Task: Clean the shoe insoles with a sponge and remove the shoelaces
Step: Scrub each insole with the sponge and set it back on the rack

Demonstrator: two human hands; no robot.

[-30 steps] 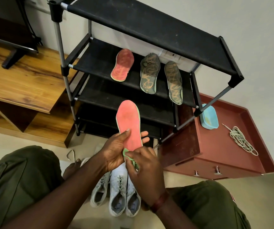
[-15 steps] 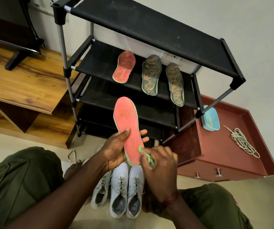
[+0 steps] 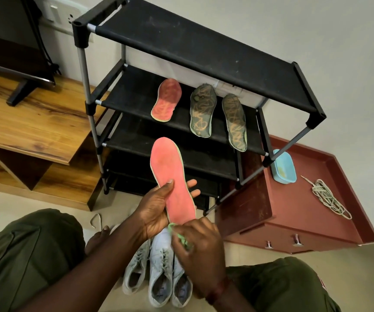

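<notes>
A wooden shelf (image 3: 24,122) stood at nine o'clock. Before the black shoe rack (image 3: 192,41), the left hand (image 3: 156,212) gripped the pink insole (image 3: 172,181); the right hand (image 3: 200,248) pinched a green sponge (image 3: 182,239) at its heel, partly covering white shoes (image 3: 159,278). At three o'clock, shoelaces (image 3: 330,199) lay on a red cabinet (image 3: 305,210).

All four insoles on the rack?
No: the left hand holds a pink insole; only three insoles lie on the rack.

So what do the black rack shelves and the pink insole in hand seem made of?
Black rack shelves: likely matte fabric stretched between grey metal tubes, dust-speckled. Pink insole: probably foam with a matte cloth face; a thin pale-green edge layer shows.
</notes>
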